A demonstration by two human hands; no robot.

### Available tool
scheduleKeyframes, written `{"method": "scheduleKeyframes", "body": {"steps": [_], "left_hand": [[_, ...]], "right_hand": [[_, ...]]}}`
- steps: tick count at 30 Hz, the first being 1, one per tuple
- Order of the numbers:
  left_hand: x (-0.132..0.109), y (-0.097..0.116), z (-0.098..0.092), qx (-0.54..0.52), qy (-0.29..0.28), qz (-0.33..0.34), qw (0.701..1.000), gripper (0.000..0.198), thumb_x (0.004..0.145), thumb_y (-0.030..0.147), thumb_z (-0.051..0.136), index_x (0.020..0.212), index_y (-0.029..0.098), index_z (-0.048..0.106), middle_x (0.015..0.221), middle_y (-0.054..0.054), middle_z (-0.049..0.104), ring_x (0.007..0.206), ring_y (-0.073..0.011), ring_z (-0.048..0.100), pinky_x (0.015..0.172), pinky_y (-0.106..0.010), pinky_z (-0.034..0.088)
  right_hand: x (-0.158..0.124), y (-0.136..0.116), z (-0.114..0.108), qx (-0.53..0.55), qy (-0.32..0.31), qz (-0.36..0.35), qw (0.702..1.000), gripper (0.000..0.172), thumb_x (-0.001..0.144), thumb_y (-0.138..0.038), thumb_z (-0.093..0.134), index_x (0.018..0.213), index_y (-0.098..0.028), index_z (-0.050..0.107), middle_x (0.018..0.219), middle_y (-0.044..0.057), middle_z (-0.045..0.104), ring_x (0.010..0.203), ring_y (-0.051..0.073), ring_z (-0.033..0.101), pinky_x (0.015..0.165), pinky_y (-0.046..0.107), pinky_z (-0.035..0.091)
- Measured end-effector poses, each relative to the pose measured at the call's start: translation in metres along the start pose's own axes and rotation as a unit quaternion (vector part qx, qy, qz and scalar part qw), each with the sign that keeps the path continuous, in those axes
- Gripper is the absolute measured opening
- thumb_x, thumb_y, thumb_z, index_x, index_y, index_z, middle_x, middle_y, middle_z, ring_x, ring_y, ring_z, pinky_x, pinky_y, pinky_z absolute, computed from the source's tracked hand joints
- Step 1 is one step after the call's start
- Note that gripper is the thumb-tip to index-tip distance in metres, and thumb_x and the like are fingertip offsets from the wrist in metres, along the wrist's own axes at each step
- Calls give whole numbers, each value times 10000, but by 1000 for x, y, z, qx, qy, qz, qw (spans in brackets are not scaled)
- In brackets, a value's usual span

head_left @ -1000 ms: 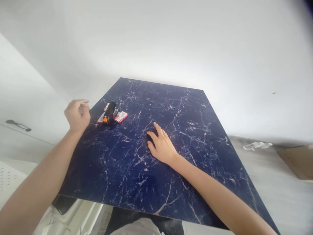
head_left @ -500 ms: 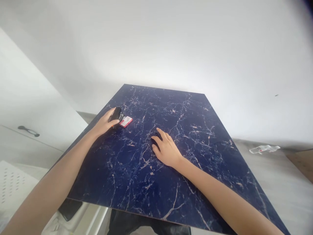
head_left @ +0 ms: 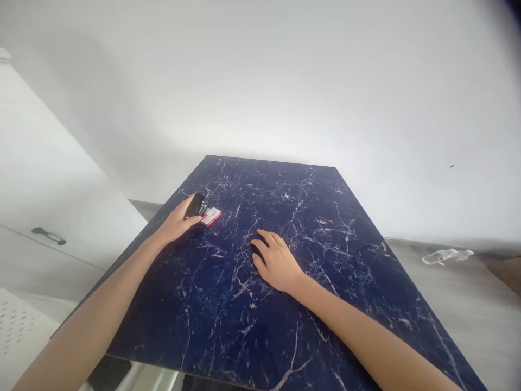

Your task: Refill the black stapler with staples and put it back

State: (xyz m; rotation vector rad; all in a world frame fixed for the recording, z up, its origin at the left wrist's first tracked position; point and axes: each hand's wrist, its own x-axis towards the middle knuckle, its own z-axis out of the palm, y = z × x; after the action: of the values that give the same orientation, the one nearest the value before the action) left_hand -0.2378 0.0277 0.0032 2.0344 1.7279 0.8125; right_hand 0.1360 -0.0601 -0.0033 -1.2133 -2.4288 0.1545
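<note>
Head cam feed, what I see:

Left hand [head_left: 176, 225]: narrow grip, fingers curled around a black plastic stapler [head_left: 196, 206], which sits near the far-left edge of the board. Most of the stapler is hidden by the hand, so I can't see its full outline. Fingertips end right by a small red-and-white cardboard box [head_left: 211, 216], which lies flat just past the stapler. Can't tell from here if the fingers or stapler touch the box.

Right hand [head_left: 278, 260]: palm down, fingers spread slightly and draped forward over a black rounded computer mouse [head_left: 257, 251]. Only a sliver of the mouse shows, at the fingertips. Hand is closed over it, not wide. Well apart from the left hand.

Everything above sits on a dark blue marble-pattern board with pale veins [head_left: 228, 326], tilted in view by the lens.

Left of the board: white cabinet [head_left: 73, 179] with a dark metal handle [head_left: 49, 235], plus a white perforated panel [head_left: 20, 326] low in the corner. Right of it: a clear plastic bottle [head_left: 446, 256] lying on its side on the grey floor [head_left: 459, 320], and a brown cardboard sheet [head_left: 508, 274] cut off by the frame edge. White wall [head_left: 260, 81] behind.
</note>
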Motion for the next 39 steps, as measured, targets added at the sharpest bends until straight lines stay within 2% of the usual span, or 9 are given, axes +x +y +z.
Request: {"method": "scheduleKeyframes", "body": {"steps": [4, 14, 21, 25, 29, 33, 36, 39], "left_hand": [[0, -2, 0, 1, 1, 6, 1000, 880, 950, 605, 572, 1684, 247, 247, 1731, -97, 306, 1578, -361, 337, 1295, -552, 282], [-4, 12, -3, -12, -4, -6, 1000, 858, 948, 564, 588, 1678, 243, 272, 1722, -93, 328, 1577, -371, 339, 1289, -540, 304], [0, 27, 18, -27, -23, 29, 999, 830, 947, 541, 622, 1657, 227, 326, 1700, -125, 369, 1548, -396, 379, 1261, -605, 326], [1, 50, 35, -50, -49, 108, 992, 762, 966, 511, 630, 1634, 246, 376, 1666, -134, 424, 1504, -397, 448, 1224, -592, 395], [-3, 79, 51, -75, -100, 198, 972, 717, 978, 447, 648, 1624, 276, 387, 1627, -130, 479, 1449, -368, 524, 1174, -545, 472], [-9, 106, 70, -86, -142, 268, 949, 730, 928, 381, 710, 1594, 281, 429, 1605, -108, 516, 1436, -342, 546, 1191, -526, 467], [-13, 118, 80, -47, -124, 282, 950, 686, 937, 372, 709, 1574, 291, 470, 1601, -97, 523, 1464, -341, 513, 1198, -538, 456], [-17, 118, 81, -14, -68, 286, 956, 541, 969, 432, 690, 1473, 266, 591, 1451, -111, 651, 1396, -344, 551, 1124, -535, 507]], "right_hand": [[0, -1, 0, 6, 3, 1, 1000, 371, 1043, -281, 493, 1360, -177, 654, 1531, 179, 544, 1373, 361, 515, 1128, 582, 477], [1, -1, 0, 8, 3, 1, 1000, 373, 1038, -270, 496, 1365, -177, 650, 1518, 167, 561, 1376, 364, 511, 1133, 583, 477], [-1, 0, 2, 27, 3, 19, 999, 429, 1043, -283, 485, 1447, -183, 588, 1577, 173, 499, 1420, 374, 492, 1159, 593, 463], [-2, 6, 2, 62, 41, 60, 995, 486, 1042, -282, 483, 1517, -179, 506, 1619, 180, 443, 1464, 362, 460, 1177, 573, 467], [0, 18, 1, 101, 83, 103, 986, 473, 1016, -276, 520, 1484, -208, 525, 1551, 169, 515, 1428, 343, 505, 1182, 580, 461], [2, 24, 0, 145, 95, 79, 982, 554, 920, -185, 565, 1471, -217, 524, 1513, 150, 555, 1403, 325, 529, 1194, 555, 445], [3, 27, -2, 197, 99, 91, 971, 584, 866, -107, 519, 1437, -227, 542, 1429, 116, 633, 1332, 286, 591, 1162, 510, 476], [5, 34, -4, 258, 77, 145, 952, 542, 884, -122, 514, 1408, -251, 563, 1309, 76, 719, 1232, 259, 665, 1109, 483, 515]]}}
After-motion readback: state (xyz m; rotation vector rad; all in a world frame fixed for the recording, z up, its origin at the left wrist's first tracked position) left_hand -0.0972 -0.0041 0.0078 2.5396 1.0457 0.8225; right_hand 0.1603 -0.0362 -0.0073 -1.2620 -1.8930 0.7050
